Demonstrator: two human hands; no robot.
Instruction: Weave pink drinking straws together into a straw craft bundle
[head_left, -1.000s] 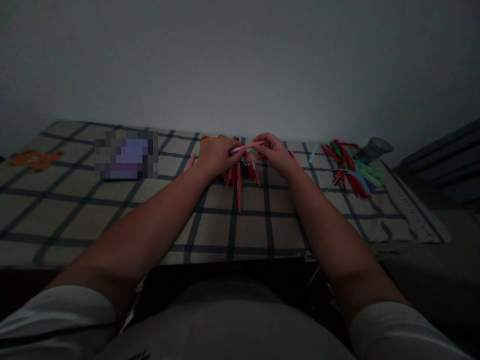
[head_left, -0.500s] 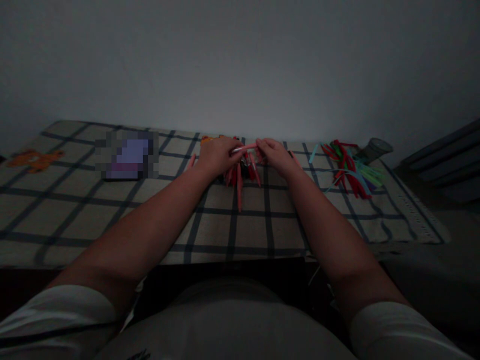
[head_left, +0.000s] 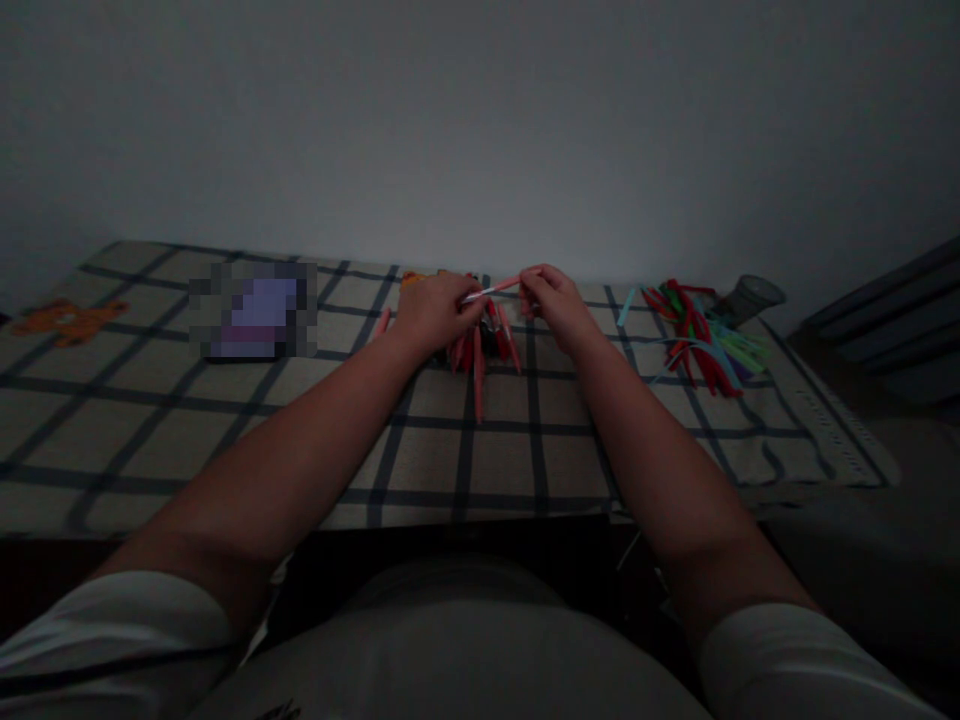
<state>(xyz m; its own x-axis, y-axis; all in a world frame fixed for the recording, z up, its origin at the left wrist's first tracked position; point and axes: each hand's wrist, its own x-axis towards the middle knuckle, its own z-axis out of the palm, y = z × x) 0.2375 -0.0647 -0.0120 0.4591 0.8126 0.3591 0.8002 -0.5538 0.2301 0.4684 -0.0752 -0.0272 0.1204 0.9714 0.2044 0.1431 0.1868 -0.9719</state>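
My left hand [head_left: 435, 310] is closed at the middle of the table, its fingertips pinching the pale end of a slim pink pen-like stick [head_left: 504, 286]. The other end sits between the thumb and fingers of my right hand [head_left: 553, 303], also closed. The stick spans the gap between both hands, tilted slightly up to the right. Beneath it lies a pile of pink, red and dark sticks [head_left: 479, 375], partly hidden by my left hand. Dim light and distance keep me from telling exactly what kind of stick it is.
A checked cloth [head_left: 300, 440] covers the table. A purple-screened, blurred-out device [head_left: 262, 315] lies left, beyond it an orange bear-shaped print [head_left: 64, 322]. On the right are coloured strips [head_left: 705, 350] and a clear cup [head_left: 752, 297] lying tilted. A wall rises behind.
My right hand has moved slightly right and up, and more of the pink stick shows between the hands, tilted more. My left hand has stayed in place.
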